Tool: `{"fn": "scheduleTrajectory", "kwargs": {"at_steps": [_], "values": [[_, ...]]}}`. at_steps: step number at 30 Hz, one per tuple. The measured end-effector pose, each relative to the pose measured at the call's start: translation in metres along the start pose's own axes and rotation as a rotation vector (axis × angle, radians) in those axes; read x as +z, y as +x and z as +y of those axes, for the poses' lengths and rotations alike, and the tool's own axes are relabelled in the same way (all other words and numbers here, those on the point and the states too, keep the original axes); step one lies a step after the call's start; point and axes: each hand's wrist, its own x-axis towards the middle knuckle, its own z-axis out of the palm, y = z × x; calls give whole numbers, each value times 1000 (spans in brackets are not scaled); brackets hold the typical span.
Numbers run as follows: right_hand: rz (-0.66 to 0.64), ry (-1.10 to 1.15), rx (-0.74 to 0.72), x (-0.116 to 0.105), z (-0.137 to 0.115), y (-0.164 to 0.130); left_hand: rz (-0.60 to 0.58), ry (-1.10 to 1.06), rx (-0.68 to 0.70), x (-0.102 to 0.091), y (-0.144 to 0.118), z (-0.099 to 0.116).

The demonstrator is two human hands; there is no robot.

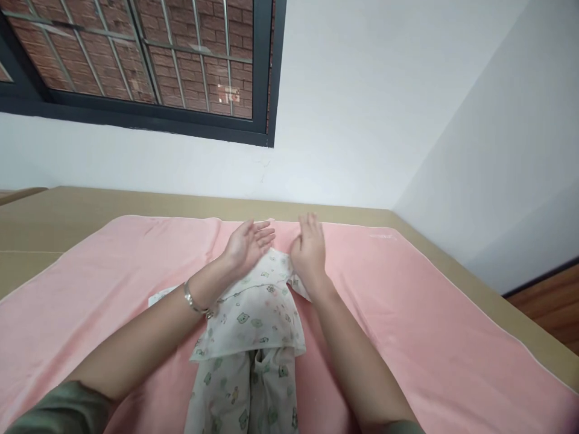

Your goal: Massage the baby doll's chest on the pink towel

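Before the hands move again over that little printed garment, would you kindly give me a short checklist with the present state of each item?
1. Left hand free of any hold: ok, palm open, fingers spread above the garment's top edge.
2. Right hand free: ok, open, fingers straight, its heel at the garment's upper right.
3. Bear-print baby garment lying on the pink towel: ok, with its lower part running out of the frame.
4. Garment smooth: not ok, creases and a fold show near the middle.
5. Towel flat on the tan surface: ok.
6. Bracelet clear of the fabric: cannot tell.
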Motion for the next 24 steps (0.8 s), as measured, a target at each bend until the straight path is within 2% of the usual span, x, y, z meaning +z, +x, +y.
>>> {"fn": "scheduleTrajectory", "kwargs": {"at_steps": [2, 4, 6, 9, 15, 24], "values": [[23, -36, 19, -7, 14, 9, -64, -118, -152, 21, 5, 2], [-59, -44, 8, -9, 25, 14, -85, -194, -253, 36, 12, 4], [-146, -63, -12, -8, 29, 16, -96, -259, -300, 47, 19, 4], [-183, -154, -31, -7, 27, 16, -122, -344, -321, 55, 29, 1], [-196, -352, -38, -11, 9, 19, -122, -425, -348, 56, 35, 0], [-289, -525, 50, -12, -12, 23, -163, -463, -372, 40, 25, 7]]}}
